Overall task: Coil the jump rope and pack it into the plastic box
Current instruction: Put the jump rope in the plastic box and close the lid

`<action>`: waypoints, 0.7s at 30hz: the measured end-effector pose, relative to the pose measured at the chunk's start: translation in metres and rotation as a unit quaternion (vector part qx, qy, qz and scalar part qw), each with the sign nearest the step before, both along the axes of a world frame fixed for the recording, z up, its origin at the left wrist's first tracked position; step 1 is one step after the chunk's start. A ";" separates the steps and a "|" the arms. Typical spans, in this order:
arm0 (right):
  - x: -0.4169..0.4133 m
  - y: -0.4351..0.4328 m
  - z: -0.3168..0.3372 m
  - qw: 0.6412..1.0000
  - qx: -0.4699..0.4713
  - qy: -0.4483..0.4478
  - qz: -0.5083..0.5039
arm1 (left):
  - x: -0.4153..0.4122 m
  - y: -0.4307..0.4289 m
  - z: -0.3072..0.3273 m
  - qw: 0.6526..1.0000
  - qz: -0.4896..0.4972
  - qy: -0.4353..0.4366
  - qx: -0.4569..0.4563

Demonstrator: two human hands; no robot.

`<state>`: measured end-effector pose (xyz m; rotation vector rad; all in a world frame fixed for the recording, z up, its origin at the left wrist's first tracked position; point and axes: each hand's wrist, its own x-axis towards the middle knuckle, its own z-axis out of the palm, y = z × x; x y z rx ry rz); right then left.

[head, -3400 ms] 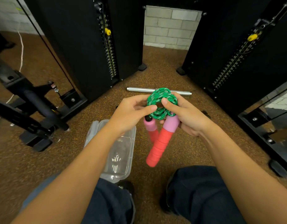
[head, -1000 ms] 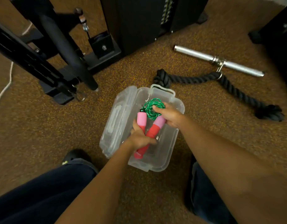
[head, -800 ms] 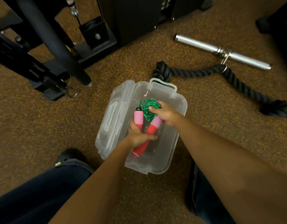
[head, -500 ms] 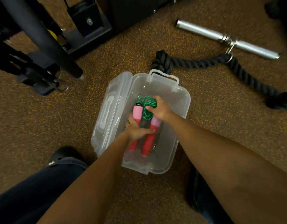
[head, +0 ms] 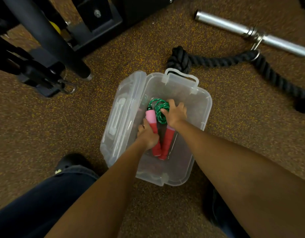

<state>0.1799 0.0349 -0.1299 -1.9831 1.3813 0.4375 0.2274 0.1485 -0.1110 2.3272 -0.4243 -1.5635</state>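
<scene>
The jump rope lies inside the clear plastic box (head: 202,107) on the floor. Its green cord (head: 159,109) is bunched in a coil at the box's far end. Two red and pink handles (head: 166,143) lie side by side, pointing toward me. My left hand (head: 148,134) grips the left handle. My right hand (head: 176,113) sits on the coil, fingers spread and curled over the cord, and hides the top of the right handle. The box's lid (head: 124,110) stands open on the left.
A thick black rope (head: 222,60) lies just beyond the box, clipped to a silver bar (head: 251,31). Black gym machine frames (head: 45,40) stand at the upper left. My legs in dark trousers (head: 36,203) and a shoe (head: 69,162) are near the box's front.
Both hands carried the coiled rope from chest height down into the box. The handles now lie flat on the box's bottom, and the camera has tilted down toward it.
</scene>
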 end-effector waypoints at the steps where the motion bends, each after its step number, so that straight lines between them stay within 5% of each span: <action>1: 0.000 0.000 0.000 1.000 -0.007 0.006 0.007 | 0.001 0.001 0.001 1.000 -0.015 -0.002 0.000; 9: -0.005 0.004 0.014 0.997 -0.039 -0.060 -0.025 | -0.001 0.007 0.016 0.997 -0.034 -0.065 -0.019; 15: -0.012 0.004 0.054 0.968 -0.133 -0.208 -0.047 | -0.018 0.011 0.039 0.987 0.019 -0.133 -0.091; 21: -0.010 0.010 0.093 0.950 -0.166 -0.258 -0.048 | -0.032 0.023 0.096 0.905 0.077 -0.275 -0.315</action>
